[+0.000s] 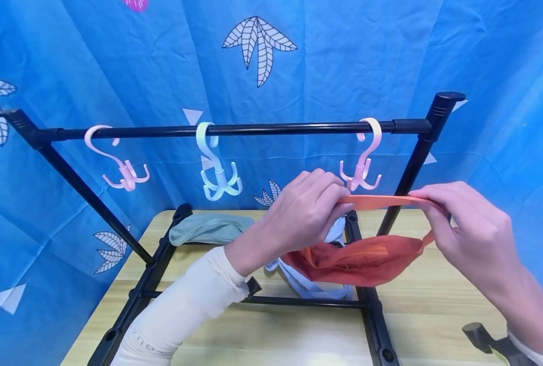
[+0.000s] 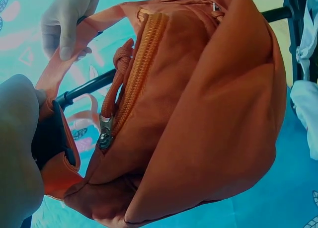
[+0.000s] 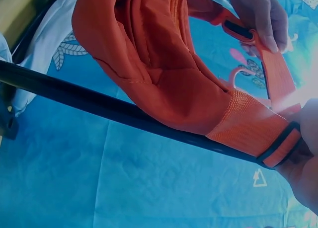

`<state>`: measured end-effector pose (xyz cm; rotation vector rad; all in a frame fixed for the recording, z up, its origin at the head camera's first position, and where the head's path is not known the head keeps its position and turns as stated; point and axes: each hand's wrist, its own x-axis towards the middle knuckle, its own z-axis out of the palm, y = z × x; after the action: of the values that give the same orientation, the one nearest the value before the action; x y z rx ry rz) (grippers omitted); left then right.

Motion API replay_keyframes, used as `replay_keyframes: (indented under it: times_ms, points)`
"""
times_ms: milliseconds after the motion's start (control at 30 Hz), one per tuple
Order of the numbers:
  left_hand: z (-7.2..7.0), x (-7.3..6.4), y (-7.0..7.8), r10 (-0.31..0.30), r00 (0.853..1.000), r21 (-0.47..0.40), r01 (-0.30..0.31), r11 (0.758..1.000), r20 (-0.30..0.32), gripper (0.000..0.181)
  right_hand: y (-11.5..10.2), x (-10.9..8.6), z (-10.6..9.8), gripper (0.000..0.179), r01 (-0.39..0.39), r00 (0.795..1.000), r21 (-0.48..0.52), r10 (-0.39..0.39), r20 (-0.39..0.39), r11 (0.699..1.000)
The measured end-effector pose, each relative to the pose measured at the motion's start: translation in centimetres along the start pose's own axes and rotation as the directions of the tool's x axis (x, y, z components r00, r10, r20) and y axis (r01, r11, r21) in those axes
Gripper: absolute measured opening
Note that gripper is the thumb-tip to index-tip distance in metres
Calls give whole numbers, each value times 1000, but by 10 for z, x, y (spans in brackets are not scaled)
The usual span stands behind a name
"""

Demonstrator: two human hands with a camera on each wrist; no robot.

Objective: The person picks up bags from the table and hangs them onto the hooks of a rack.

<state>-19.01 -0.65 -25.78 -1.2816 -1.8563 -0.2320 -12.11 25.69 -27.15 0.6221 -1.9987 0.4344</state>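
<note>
An orange-red waist bag (image 1: 358, 262) with a zipper (image 2: 141, 59) hangs from its strap (image 1: 379, 202), which is stretched between my two hands. My left hand (image 1: 308, 206) pinches the strap's left end, and my right hand (image 1: 475, 229) pinches the right end. In the right wrist view, a dark buckle (image 3: 280, 146) sits on the strap by my right hand. Just behind the strap, a pink four-pronged hook (image 1: 360, 170) hangs on the black bar (image 1: 276, 129). Part of the bag is hidden behind my left hand and wrist in the head view.
Farther left on the bar hang a light blue hook (image 1: 218, 175) and another pink hook (image 1: 126, 173). A grey-green fabric bag (image 1: 209, 229) and a pale blue fabric item (image 1: 308, 284) lie low within the rack. Its black base rail (image 1: 372, 320) stands on a wooden table (image 1: 436, 300).
</note>
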Motion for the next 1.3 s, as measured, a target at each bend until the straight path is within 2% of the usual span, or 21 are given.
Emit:
replay_keyframes:
  times_ms: [233, 633, 1300]
  points:
    - [-2, 7, -7, -1, 1000, 52, 1, 999, 13, 22, 5, 10, 6, 52, 46, 996, 10, -45, -76, 999]
    - [-3, 17, -17, -13, 1000, 99, 13, 995, -2, 22, 10, 23, 17, 53, 36, 980, 48, -26, -200, 998]
    - [0, 22, -27, -25, 1000, 143, 25, 989, -4, 23, 16, 28, 32, 39, 33, 963, 21, -27, -268, 999]
